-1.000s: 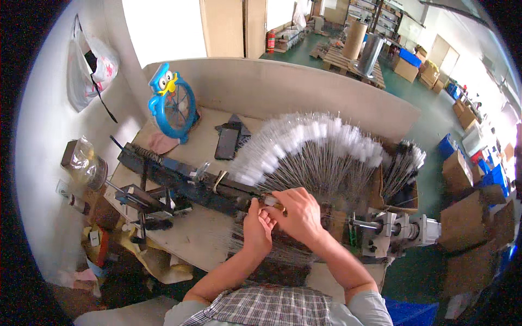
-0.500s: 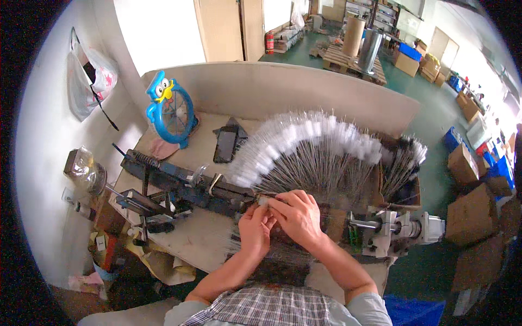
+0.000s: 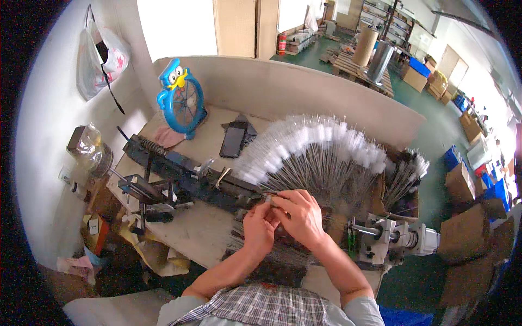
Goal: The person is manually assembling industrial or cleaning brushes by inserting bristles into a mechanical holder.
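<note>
My left hand (image 3: 258, 230) and my right hand (image 3: 302, 218) meet at the right end of a long dark machine bar (image 3: 185, 168). Both are closed, fingertips pinched together around a tiny whitish piece (image 3: 268, 199), too small to name. The fingers hide most of it. Just beyond them lies a wide fan of wire-stemmed brushes (image 3: 315, 157), their white bristle heads pointing away from me. More thin wires show below my wrists, blurred and partly covered by my arms.
A motor-driven shaft unit (image 3: 399, 236) stands at the table's right. A box of brushes (image 3: 403, 182) sits behind it. Farther left are a black phone (image 3: 233, 139), a blue cartoon fan (image 3: 184, 103) and a metal clamp fixture (image 3: 147, 193). A raised board (image 3: 244, 79) edges the table's back.
The view has shifted, so the surroundings sit slightly to the right at the back. Both hands stay pinched together at the bar's end, with only slight finger movement.
</note>
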Available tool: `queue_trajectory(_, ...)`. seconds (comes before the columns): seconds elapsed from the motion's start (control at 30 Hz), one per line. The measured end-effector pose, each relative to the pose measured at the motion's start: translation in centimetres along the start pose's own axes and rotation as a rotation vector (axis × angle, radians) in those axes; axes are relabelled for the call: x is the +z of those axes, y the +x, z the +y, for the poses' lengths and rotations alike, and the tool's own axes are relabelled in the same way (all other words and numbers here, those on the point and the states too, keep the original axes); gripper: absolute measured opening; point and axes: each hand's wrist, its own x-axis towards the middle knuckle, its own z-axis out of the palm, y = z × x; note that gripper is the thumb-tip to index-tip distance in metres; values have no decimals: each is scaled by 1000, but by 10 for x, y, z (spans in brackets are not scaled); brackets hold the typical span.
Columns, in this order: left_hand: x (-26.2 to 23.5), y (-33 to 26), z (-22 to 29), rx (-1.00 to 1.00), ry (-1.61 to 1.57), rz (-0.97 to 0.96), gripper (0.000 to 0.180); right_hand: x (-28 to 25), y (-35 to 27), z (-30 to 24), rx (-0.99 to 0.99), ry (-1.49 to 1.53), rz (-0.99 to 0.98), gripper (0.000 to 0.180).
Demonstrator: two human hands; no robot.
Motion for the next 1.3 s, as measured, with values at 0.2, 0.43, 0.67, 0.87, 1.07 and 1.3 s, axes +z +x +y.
queue_trajectory(0.2, 5, -2, 2, -34, 52, 55, 18, 3, 0, 0, -2, 18, 5, 24)
queue_trajectory(0.43, -3, 4, -5, 17, 8, -15, 14, 3, -7, 2, 24, -23, 39, 26)
queue_trajectory(0.67, -4, 5, -5, 29, -1, -55, 12, 4, -5, 5, 10, -1, 41, 27)
queue_trajectory(0.87, -2, 1, -3, 28, -13, -67, 11, 4, -3, 1, 9, -25, 47, 27)
queue_trajectory(1.07, -5, 3, -6, 60, 26, -95, 6, 2, -3, -1, 50, -47, 111, 24)
queue_trajectory(1.3, -5, 2, -8, 69, 42, -123, 14, -4, -6, 3, 23, -76, 65, 23)
